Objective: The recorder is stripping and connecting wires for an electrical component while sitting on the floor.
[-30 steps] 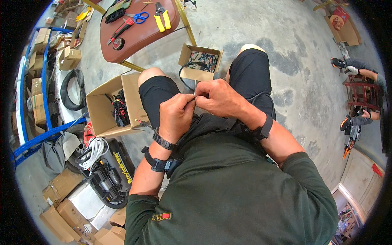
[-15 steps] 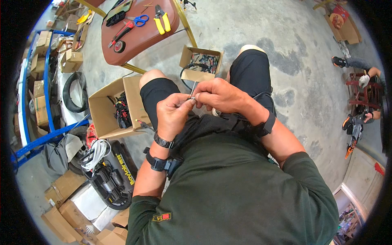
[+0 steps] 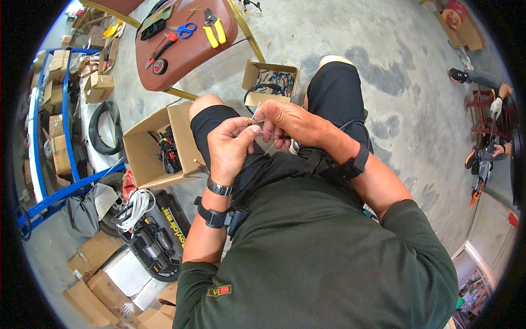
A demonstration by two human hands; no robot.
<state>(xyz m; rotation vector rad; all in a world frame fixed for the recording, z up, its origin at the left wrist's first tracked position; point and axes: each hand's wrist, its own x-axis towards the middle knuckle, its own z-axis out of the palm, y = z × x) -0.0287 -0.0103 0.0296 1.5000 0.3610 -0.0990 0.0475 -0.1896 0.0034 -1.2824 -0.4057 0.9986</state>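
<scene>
Above my lap, both hands meet over some thin wire (image 3: 270, 147). My left hand (image 3: 231, 147) is closed, thumb and forefinger pinching the wire. Just to its right, my right hand (image 3: 296, 123) is also closed on the wire, its fingers curled. A slim, light-coloured strip (image 3: 256, 111) sticks up between the two hands; I cannot make out what it is. Beyond my knees stands a small open carton (image 3: 252, 99) full of tangled cables. By my left knee a larger carton (image 3: 143, 130) holds dark wire harnesses (image 3: 169, 153).
On a brown chair (image 3: 189, 57) lie yellow-handled wire strippers (image 3: 215, 30), blue scissors (image 3: 187, 30), a red utility knife (image 3: 160, 49) and black tape (image 3: 160, 66). A black air compressor (image 3: 159, 241) stands at left beside blue shelving (image 3: 67, 115). Another person's gloved hand (image 3: 496, 108) shows at far right.
My hands have shifted slightly, and the right hand's fingers have spread lower along the wire, with more of it showing between the hands. The whole view has moved a little.
</scene>
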